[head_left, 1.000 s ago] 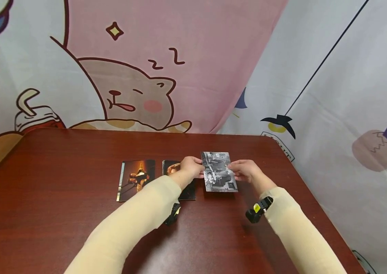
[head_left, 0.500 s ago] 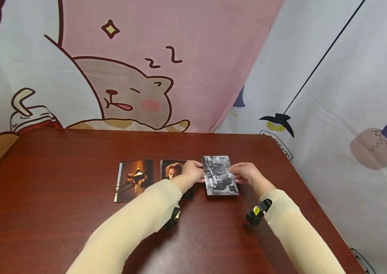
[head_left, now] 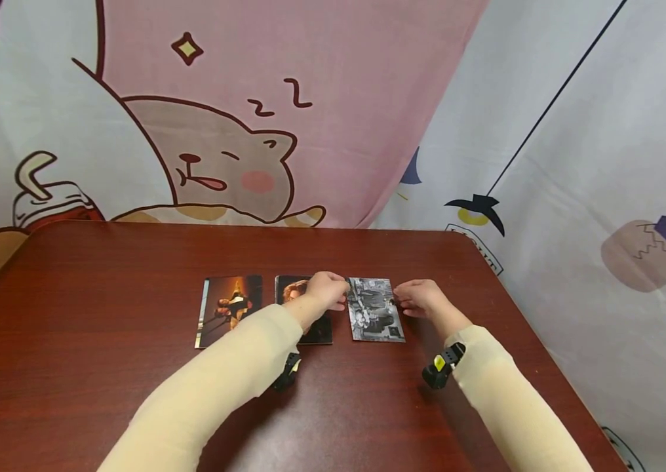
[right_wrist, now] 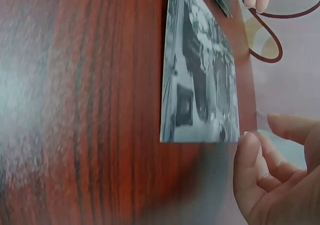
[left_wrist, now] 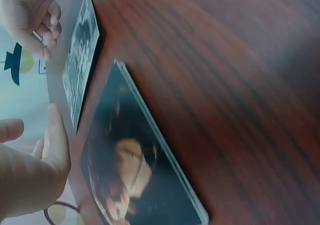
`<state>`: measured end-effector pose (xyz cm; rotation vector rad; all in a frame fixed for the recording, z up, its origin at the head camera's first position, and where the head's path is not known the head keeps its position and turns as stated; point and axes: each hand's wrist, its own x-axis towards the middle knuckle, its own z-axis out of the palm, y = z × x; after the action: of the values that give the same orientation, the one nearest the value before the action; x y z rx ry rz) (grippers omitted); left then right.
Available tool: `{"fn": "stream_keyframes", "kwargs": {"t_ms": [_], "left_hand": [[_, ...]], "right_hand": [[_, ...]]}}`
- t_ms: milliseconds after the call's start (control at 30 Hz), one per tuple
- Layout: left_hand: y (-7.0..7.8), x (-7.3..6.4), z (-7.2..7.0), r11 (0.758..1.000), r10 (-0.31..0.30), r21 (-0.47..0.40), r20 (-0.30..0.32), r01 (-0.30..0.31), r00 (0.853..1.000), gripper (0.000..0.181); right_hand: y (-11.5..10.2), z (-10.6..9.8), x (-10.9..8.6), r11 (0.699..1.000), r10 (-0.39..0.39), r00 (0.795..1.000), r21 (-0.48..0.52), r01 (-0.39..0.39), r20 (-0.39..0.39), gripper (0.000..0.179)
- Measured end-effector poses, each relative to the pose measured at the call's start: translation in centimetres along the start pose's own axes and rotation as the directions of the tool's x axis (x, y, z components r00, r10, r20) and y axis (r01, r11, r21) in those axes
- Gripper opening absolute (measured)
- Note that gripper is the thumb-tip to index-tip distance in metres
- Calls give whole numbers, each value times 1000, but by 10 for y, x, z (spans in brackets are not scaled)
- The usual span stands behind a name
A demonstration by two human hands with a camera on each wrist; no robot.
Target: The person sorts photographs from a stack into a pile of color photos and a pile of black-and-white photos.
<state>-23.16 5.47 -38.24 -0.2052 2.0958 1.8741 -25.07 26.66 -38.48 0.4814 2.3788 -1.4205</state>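
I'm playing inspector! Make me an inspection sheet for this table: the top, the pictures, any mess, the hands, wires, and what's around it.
Surface: reddish-brown table with streaky grain and some glare.
Job's things: orange-toned picture on the left; dark picture stack in the middle, partly covered by the left arm in the head view; black-and-white picture on the right.
Clutter: nothing seen.
Hands: left hand by the black-and-white picture's left edge, right hand by its right edge; whether either touches it is unclear.
Cables: nothing seen.
Surroundings: cartoon-printed cloth behind the table, showing a sleeping animal.
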Motion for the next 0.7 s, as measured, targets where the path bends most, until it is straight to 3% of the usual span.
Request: {"fn": "stream_keyframes", "kwargs": {"t_ms": [233, 367, 700], "left_hand": [[7, -4, -29, 1000, -27, -12, -6, 27, 1000, 28], [6, -6, -50, 1000, -28, -9, -22, 28, 999, 29], [-7, -12, -96, 998, -51, 24, -72, 53, 996, 34]], "right_hand": [[-11, 13, -2, 1000, -9, 1000, 21, 8, 29, 38], [-22, 25, -4, 998, -35, 995, 58, 30, 89, 40], [-40, 59, -11, 997, -56, 983, 65, 45, 174, 41]]}}
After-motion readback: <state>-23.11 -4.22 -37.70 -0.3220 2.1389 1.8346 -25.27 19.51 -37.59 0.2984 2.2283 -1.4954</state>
